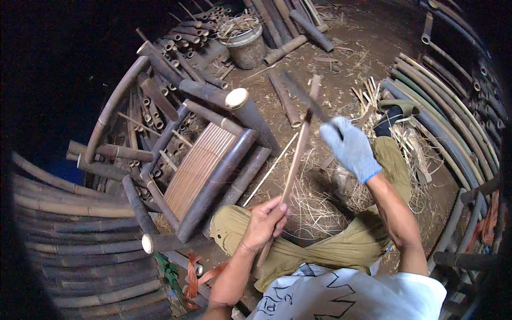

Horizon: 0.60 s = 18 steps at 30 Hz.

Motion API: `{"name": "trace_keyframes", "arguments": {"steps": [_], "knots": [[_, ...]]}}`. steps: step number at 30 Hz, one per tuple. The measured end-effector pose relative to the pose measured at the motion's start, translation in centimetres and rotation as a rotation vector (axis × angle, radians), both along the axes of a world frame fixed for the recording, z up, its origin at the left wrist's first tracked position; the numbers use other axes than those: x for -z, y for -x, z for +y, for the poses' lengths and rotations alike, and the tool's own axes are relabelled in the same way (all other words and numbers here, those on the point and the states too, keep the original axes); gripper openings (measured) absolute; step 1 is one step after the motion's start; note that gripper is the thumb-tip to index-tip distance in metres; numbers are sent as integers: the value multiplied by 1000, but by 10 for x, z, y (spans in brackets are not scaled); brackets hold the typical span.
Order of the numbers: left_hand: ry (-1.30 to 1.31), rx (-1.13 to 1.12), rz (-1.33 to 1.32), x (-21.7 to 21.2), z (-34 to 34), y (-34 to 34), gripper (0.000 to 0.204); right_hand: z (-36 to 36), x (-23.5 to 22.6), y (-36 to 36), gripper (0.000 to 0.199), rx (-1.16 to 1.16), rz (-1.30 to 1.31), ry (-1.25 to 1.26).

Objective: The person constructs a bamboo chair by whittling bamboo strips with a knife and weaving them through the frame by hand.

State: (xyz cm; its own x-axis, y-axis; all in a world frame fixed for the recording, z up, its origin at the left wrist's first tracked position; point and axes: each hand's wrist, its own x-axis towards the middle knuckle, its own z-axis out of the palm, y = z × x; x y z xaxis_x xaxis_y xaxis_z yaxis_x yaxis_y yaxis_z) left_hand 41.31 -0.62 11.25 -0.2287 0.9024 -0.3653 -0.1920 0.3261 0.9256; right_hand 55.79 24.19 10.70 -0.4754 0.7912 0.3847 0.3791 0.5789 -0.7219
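Observation:
My bare left hand [265, 221] is closed around the lower part of a long split bamboo strip [296, 162], which slants up and away from my lap. My right hand [348, 145], in a grey-blue knit glove, grips a knife whose handle is hidden by the fingers. Its long dark blade [302, 92] points up and to the left, crossing the strip near its far end. Whether the edge bites into the bamboo I cannot tell. Thin pale shavings [314, 213] lie heaped between my crossed legs.
Close on my left stands a bamboo chair [200, 165] with a slatted seat. Bamboo poles [90, 234] lie at the lower left, and more poles [453, 128] curve along the right. A bucket [245, 50] of scraps stands at the back, beside stacked bamboo pieces [186, 40].

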Motion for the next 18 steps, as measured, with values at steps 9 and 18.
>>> {"name": "trace_keyframes", "arguments": {"steps": [9, 18], "knots": [[-150, -227, 636, 0, 14, -2, 22, -80, 9, 2, 52, -322, -317, -151], [-208, -107, 729, 18, -65, -39, 32, 53, 17, -15, 56, 164, -259, -73]]}}
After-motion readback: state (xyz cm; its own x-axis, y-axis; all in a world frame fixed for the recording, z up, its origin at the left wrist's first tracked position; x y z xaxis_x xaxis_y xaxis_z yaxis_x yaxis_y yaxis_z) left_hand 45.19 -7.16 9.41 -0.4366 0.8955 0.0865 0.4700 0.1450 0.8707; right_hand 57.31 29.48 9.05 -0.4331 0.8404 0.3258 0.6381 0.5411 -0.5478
